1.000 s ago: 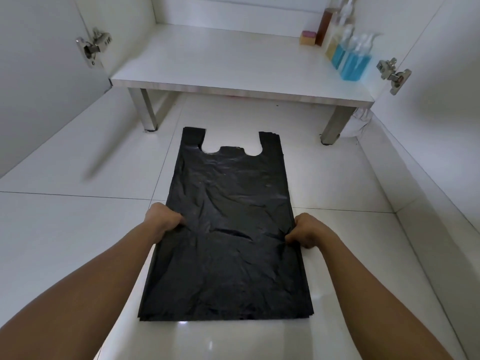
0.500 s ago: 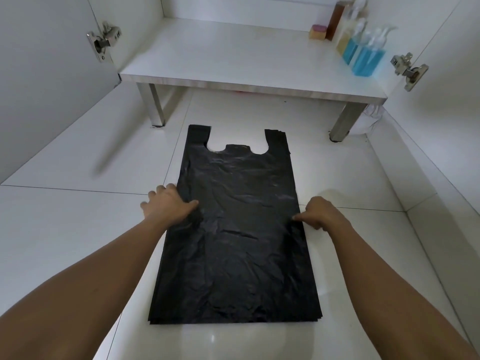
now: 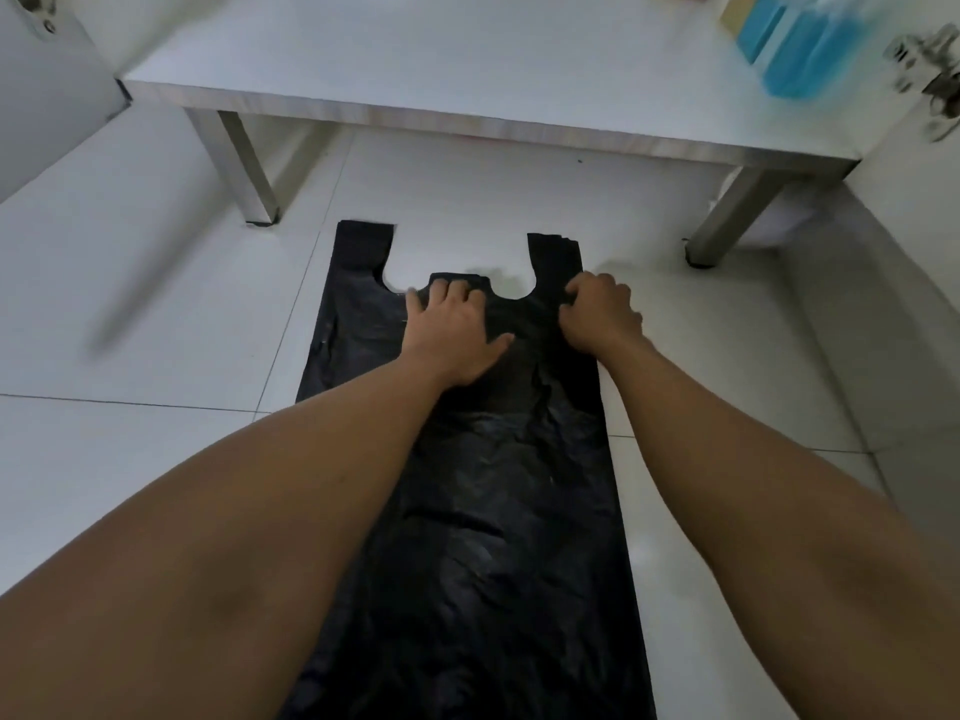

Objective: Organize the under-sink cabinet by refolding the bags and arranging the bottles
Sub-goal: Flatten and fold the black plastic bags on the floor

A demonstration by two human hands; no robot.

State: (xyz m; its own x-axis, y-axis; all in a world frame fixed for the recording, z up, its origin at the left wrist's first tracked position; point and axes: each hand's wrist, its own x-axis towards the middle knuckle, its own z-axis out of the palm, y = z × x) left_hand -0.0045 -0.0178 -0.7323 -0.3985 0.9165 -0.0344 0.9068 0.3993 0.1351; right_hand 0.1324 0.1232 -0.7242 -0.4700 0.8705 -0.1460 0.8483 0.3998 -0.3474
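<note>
A black plastic bag [image 3: 498, 511] lies flat on the white tiled floor, its two handles pointing towards the cabinet. My left hand [image 3: 452, 330] presses flat on the bag's upper middle, just below the cut-out between the handles. My right hand [image 3: 597, 317] rests with curled fingers on the bag at the base of the right handle; whether it pinches the plastic is unclear. Blue bottles [image 3: 800, 44] stand blurred at the far right of the cabinet floor.
The white cabinet floor [image 3: 441, 70] sits raised on metal legs [image 3: 244, 168] just beyond the bag. Open cabinet doors with hinges [image 3: 930, 75] flank both sides. A white wall runs along the right.
Both hands slid up from the bag's middle edges to its top near the handles. The view moved forward and closer to the cabinet.
</note>
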